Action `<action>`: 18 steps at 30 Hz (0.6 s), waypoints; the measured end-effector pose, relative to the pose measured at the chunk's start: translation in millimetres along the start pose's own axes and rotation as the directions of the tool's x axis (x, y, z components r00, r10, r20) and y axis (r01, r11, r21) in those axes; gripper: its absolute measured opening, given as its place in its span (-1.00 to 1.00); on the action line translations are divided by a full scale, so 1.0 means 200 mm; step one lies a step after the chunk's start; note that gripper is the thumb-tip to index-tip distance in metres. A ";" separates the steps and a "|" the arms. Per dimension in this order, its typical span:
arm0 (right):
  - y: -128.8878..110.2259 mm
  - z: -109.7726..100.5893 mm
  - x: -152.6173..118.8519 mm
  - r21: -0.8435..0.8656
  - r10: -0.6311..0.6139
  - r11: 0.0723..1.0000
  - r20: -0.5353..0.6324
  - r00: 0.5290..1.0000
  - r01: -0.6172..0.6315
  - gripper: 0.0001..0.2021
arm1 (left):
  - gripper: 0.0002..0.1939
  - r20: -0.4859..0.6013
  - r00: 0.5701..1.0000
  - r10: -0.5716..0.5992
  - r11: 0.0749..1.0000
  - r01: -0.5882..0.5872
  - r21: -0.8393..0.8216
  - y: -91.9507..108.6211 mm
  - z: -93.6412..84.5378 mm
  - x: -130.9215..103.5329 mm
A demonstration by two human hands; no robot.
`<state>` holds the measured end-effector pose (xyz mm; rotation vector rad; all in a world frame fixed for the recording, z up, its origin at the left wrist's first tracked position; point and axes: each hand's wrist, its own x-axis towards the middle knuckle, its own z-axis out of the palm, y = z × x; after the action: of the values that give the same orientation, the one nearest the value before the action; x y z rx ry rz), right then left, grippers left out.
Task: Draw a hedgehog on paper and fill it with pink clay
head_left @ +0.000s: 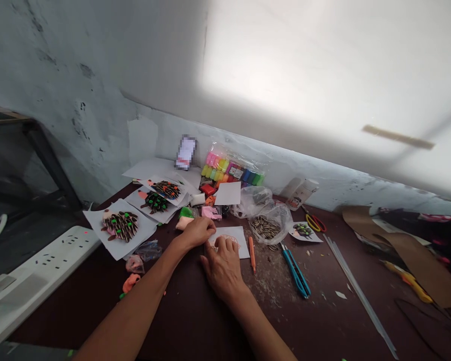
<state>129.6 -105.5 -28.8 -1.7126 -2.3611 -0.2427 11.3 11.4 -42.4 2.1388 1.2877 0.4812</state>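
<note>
A small white sheet of paper (244, 248) with an orange outline drawing lies on the dark table in front of me. My right hand (224, 263) rests over its lower left part, fingers bent onto the sheet and thumb apart. At the left edge of the paper is my left hand (198, 232), its fingers curled together; whatever they may hold is hidden. Just right of the sheet lies an orange marker (251, 254). An open plastic bag of striped sunflower seeds (265, 228) is beyond it. Peach clay (184, 223) and pink clay (210, 212) sit by my left hand.
Seed-covered hedgehog pictures (122, 225) are at left, near a white power strip (45, 265). A phone (186, 152) and colored clay packs (233, 170) stand at the wall. Right are a blue cutter (296, 271), scissors (315, 223), glue sticks (361, 296) and a glue gun (409, 282).
</note>
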 end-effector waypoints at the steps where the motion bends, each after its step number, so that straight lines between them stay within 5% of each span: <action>1: 0.00 0.00 0.00 -0.004 0.004 1.000 0.003 1.000 -0.004 -0.66 | -0.73 0.001 1.000 0.000 1.000 0.000 -0.001 0.00 0.00 0.00; 18: 0.01 -0.02 -0.05 -0.005 0.002 1.000 -0.018 1.000 -0.002 -0.72 | -0.73 0.014 1.000 0.000 1.000 0.000 -0.001 0.00 -0.01 -0.01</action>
<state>133.8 -115.3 -27.9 -1.7072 -2.3478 -0.2629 9.4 10.8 -39.9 2.1376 1.2792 0.4660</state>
